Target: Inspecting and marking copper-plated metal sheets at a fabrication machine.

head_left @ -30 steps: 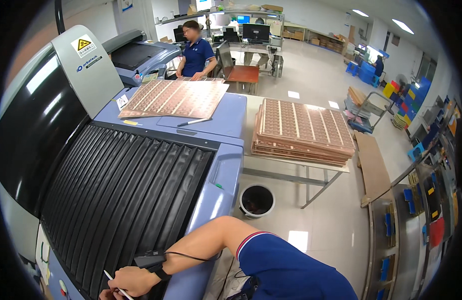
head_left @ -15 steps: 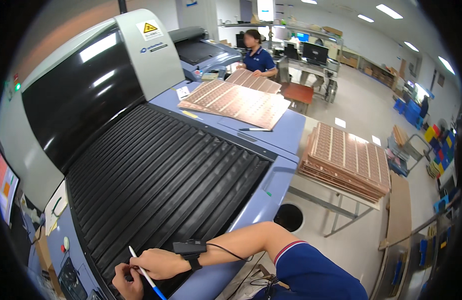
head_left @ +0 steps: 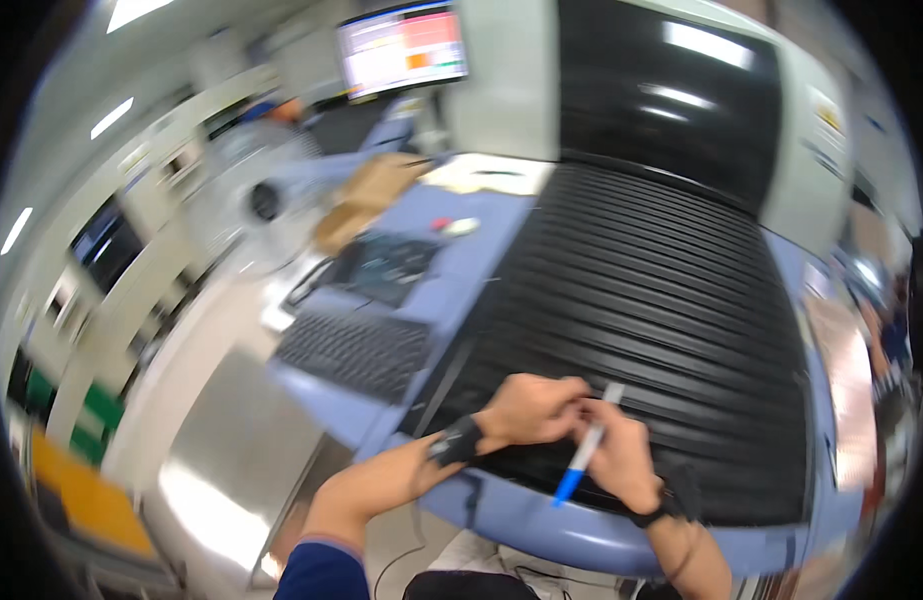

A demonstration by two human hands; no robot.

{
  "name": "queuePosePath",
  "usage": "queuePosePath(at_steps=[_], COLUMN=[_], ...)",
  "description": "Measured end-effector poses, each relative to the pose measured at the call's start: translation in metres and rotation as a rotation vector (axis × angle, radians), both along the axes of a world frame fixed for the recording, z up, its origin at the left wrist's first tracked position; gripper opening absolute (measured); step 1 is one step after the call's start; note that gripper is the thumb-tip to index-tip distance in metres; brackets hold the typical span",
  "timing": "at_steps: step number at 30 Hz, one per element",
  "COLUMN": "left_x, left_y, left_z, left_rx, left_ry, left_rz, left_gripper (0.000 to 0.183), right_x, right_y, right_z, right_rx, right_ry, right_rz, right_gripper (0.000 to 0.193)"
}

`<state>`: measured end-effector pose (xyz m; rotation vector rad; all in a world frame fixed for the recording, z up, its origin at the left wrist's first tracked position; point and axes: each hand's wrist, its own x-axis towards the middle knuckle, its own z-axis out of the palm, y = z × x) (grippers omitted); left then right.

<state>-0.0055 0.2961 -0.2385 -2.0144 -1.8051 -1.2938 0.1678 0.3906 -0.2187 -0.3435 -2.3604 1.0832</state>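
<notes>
A white marker with a blue end [head_left: 584,450] is in my right hand [head_left: 626,458], slanting across the fingers with its blue end pointing down toward me. My left hand [head_left: 531,408] meets the right at the fingertips, its fingers curled and pressed together. Whatever the left fingers may pinch is hidden and blurred. Both hands hover above the near part of the machine's black ribbed bed [head_left: 661,290]. Dark bands circle both wrists, with a small device on the right one.
Left of the bed are a black keyboard [head_left: 356,350], a dark control pad [head_left: 386,265], a red button [head_left: 440,224] and a cardboard box [head_left: 366,200]. Behind them glows a monitor [head_left: 401,48]. Copper-coloured panels [head_left: 843,375] lie at the right; a standing fan [head_left: 266,200] is far left.
My view has swung left, bringing in the keyboard, monitor and fan, while the panels shift to the right edge. The marker stays in my right hand, and both hands remain together.
</notes>
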Motion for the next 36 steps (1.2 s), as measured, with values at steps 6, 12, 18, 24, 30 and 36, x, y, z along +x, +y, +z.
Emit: queuePosePath(at_steps=[6,12,18,24,30,36], left_x=[0.006,0.006,0.004,0.006,0.010,0.007], left_y=[-0.001,0.001,-0.002,0.000,-0.005,0.005], left_z=[-0.016,-0.007,-0.007,-0.011,-0.001,0.001], left_rx=[0.085,0.050,-0.005,-0.022,-0.007,-0.013], left_ry=[-0.019,-0.044,-0.053,-0.052,-0.033,0.005], left_rz=[-0.039,-0.050,-0.051,-0.050,-0.034,-0.054], left_gripper=[0.008,0.008,0.011,0.011,0.015,0.016], right_x=[0.004,0.001,-0.002,0.004,0.006,0.005], right_y=[-0.007,-0.003,0.000,0.001,-0.001,0.011], right_z=[-0.013,0.000,-0.008,-0.015,-0.009,-0.009], right_rx=[-0.015,-0.053,-0.017,-0.018,-0.045,-0.060], right_ry=[-0.031,-0.088,0.033,0.052,0.074,0.062], right_rz=[-0.056,-0.091,-0.063,-0.052,-0.027,0.016], right_gripper=[0.026,0.021,0.019,0.021,0.023,0.022])
